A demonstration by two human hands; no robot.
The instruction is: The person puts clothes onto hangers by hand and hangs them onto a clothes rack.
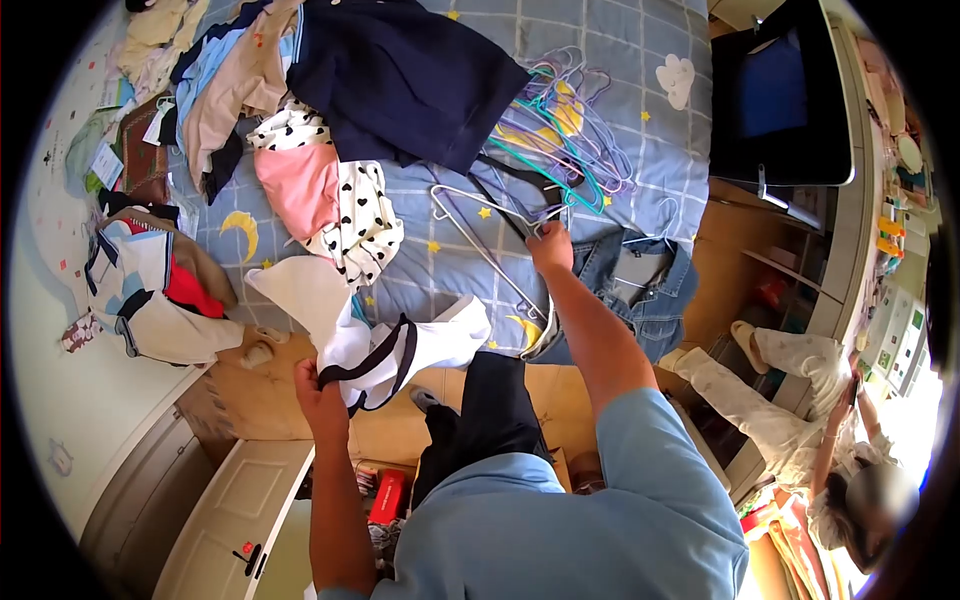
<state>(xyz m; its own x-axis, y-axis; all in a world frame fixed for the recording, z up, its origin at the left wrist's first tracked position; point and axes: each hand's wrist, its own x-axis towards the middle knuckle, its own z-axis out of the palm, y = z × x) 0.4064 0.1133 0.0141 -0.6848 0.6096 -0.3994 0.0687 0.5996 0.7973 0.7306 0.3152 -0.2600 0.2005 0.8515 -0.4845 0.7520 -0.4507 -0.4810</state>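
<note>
My left hand point(322, 397) is closed on the black-trimmed edge of a white garment point(445, 338), which hangs partly over the near edge of the bed. Farther forward, my right hand point(551, 247) grips a pale hanger point(498, 207) near its hook end. The hanger's triangle spreads to the left and toward me, with no garment on it. Beyond that hand lies a tangled heap of purple and green hangers point(570, 130). Denim clothing point(625, 290) rests on the bed just right of my right forearm.
Dark navy clothing point(400, 75) and a pink and white heart-print garment point(300, 190) lie on the blue checked bed point(640, 30). More clothes point(150, 290) are piled at the left. A person point(790, 400) sits at the right, near a dark screen point(780, 95).
</note>
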